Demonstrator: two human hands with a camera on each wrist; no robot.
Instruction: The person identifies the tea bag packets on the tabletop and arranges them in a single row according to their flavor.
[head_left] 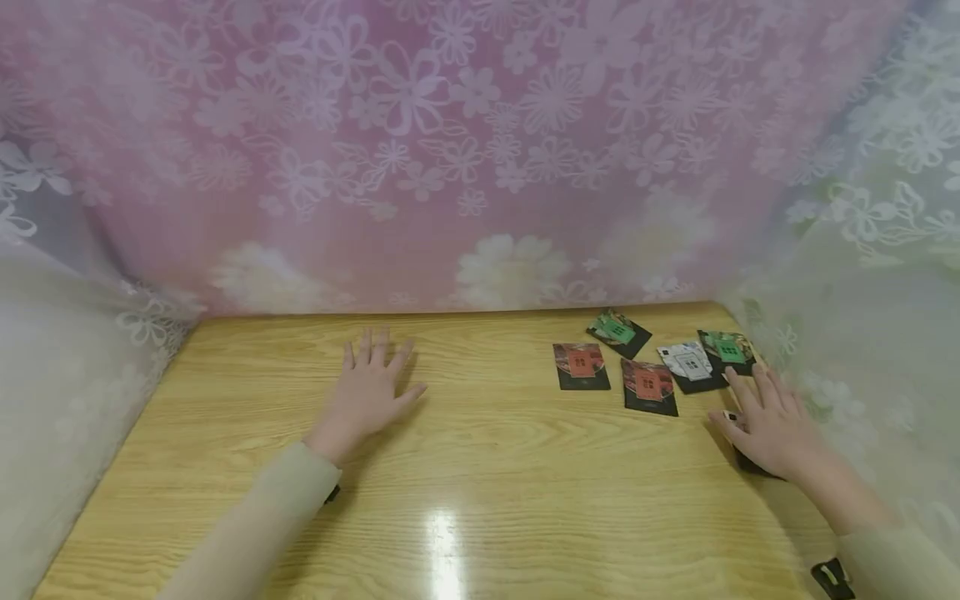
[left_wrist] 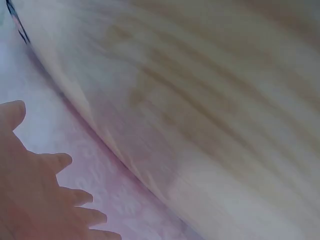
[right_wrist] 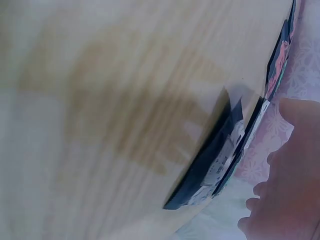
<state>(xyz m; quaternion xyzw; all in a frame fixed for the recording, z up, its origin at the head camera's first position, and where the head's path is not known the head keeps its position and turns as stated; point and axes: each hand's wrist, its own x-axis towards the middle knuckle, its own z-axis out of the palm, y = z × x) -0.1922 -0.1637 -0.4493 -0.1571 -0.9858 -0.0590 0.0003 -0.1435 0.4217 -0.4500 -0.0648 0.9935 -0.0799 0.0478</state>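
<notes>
On the right half of the wooden table (head_left: 480, 450) I count six packets: two red, a left one (head_left: 581, 367) and a right one (head_left: 649, 387); two green, a far one (head_left: 618, 332) and an outer one (head_left: 727, 348); one white (head_left: 688, 367); and a dark packet with pale print (right_wrist: 207, 165), mostly covered by the right hand (head_left: 776, 433) in my head view. The left red one lies a little apart; the far green one sits with its near corner at the right red one's top edge. The white one lies against the outer green one.

I see two hands, both palm down. The right reaches in over the dark packet, fingers pointing away and slightly fanned, pinching nothing; I cannot tell whether it touches the packet. The left hand (head_left: 367, 396) extends over the left side, well apart from the packets, with fingers spread, thumb out to the side and nothing held. Beyond the table's far edge hangs one pink flowered cloth (head_left: 412, 192).
</notes>
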